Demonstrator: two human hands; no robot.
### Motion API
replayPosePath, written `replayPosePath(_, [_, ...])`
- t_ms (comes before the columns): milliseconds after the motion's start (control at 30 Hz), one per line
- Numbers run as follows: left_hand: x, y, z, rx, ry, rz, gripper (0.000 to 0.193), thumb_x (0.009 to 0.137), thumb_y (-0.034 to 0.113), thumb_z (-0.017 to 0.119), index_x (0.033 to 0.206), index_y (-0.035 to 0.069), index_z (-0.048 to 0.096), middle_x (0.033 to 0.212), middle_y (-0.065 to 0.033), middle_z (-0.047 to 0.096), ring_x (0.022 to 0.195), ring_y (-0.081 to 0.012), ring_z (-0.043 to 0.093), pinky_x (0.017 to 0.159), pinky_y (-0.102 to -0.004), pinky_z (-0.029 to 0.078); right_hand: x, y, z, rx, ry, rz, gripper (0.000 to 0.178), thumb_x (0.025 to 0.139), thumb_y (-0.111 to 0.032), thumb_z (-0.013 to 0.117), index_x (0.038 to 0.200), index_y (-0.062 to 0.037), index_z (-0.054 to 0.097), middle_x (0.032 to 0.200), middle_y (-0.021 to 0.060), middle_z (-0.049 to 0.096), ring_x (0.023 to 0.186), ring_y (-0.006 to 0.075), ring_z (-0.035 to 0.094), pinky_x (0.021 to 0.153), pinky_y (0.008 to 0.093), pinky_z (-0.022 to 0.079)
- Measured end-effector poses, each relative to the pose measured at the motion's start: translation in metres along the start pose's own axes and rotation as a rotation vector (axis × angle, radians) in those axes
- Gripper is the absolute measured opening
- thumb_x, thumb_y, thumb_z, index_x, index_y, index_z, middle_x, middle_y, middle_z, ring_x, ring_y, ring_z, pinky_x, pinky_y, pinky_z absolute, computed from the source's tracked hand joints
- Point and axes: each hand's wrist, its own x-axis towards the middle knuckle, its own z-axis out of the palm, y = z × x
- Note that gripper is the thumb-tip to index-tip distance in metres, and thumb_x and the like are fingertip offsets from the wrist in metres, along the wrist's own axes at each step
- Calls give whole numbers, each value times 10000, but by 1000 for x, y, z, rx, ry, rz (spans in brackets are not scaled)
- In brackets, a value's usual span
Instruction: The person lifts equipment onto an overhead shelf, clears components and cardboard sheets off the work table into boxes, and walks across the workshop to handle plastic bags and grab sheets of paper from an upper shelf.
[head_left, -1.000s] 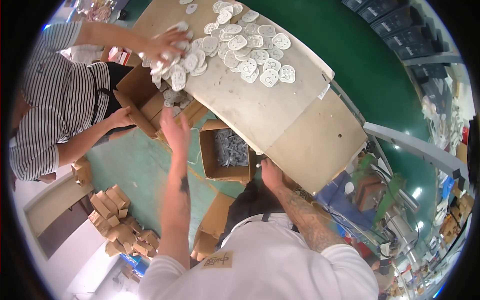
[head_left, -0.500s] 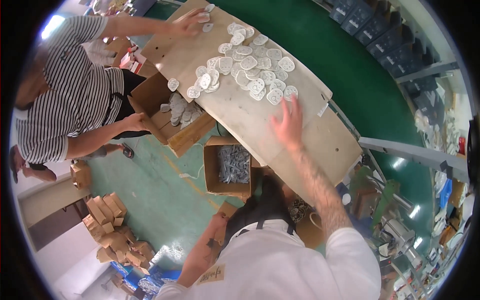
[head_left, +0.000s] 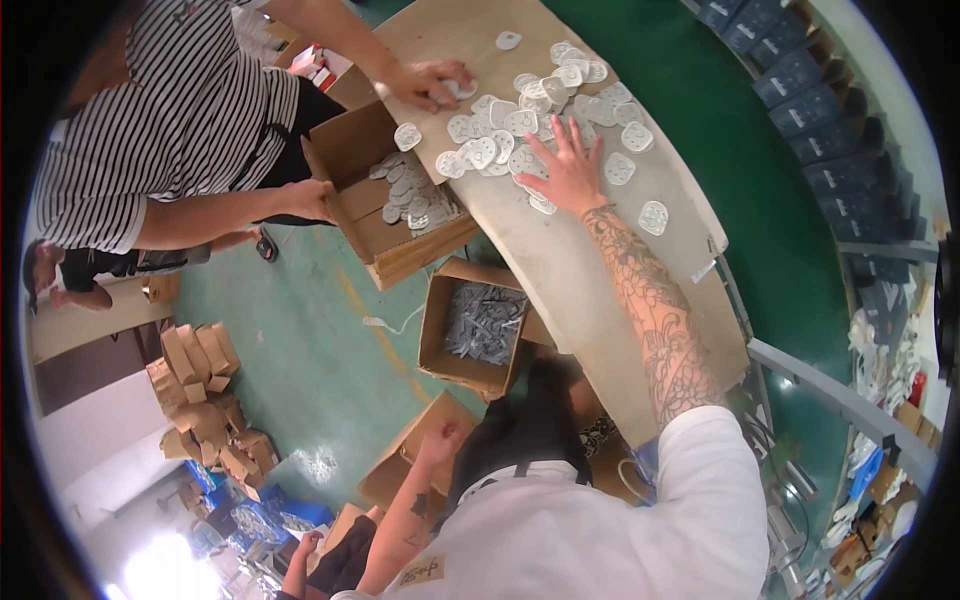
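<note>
Flat, rounded pale pieces with small holes lie in a loose, overlapping heap on the tan worktable. My right hand rests over the near side of that heap, palm down and fingers spread; some pieces are under the fingers. Low beside my body, my left hand is curled at the edge of an open cardboard box, its fingertips partly hidden. Two single pieces, one a white plate, lie right of the heap.
A co-worker's hand covers pieces at the table's left edge; the other grips a cardboard box holding similar pieces. A second box contains grey strips. Cartons pile at left; a metal rail runs at right.
My right hand has moved from the bare table to the left, onto the heap. The co-worker's hand has come nearer along the table toward their box. The whole view has shifted.
</note>
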Motion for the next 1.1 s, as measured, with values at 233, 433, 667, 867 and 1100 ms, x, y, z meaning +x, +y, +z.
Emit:
replayPosePath(233, [-26, -40, 5, 33, 27, -219, 376, 886, 266, 643, 1137, -10, 597, 926, -79, 680, 820, -143, 638, 724, -285, 496, 34, -58, 47, 67, 20, -192, 626, 792, -641, 571, 1323, -314, 521, 1484, 183, 328, 1364, 358, 315, 1052, 696, 162])
replayPosePath(433, [-35, -33, 9, -49, 90, -243, 402, 890, 303, 631, 1154, 1, 611, 943, -110, 698, 827, -170, 658, 733, -295, 511, 61, -151, 68, 145, 57, -236, 576, 836, -526, 581, 1267, -146, 552, 1370, 226, 447, 1309, 354, 386, 1029, 683, 232])
replayPosePath(667, [-12, -16, 12, -68, 23, -123, 343, 907, 256, 591, 1152, 16, 596, 967, -82, 671, 809, -173, 651, 681, -298, 492, 11, -174, 42, 488, 146, -153, 386, 828, -299, 607, 1134, -63, 595, 1266, 199, 545, 1260, 333, 455, 1063, 557, 296])
replayPosePath(867, [1, -4, 6, -71, -11, -129, 318, 911, 241, 588, 1138, 18, 597, 974, -86, 667, 795, -172, 651, 675, -295, 488, -105, 8, -21, 153, 383, 488, 445, 826, -173, 620, 1217, 3, 500, 1369, 320, 378, 1314, 471, 319, 1084, 564, 260])
replayPosePath(1100, [32, -42, 0, 136, 3, -58, 315, 911, 251, 582, 1114, 12, 609, 938, -89, 677, 777, -174, 657, 666, -290, 494, -91, 52, -18, -118, 145, 504, 655, 905, -398, 520, 1369, 40, 373, 1446, 309, 298, 1390, 435, 207, 1128, 569, 130])
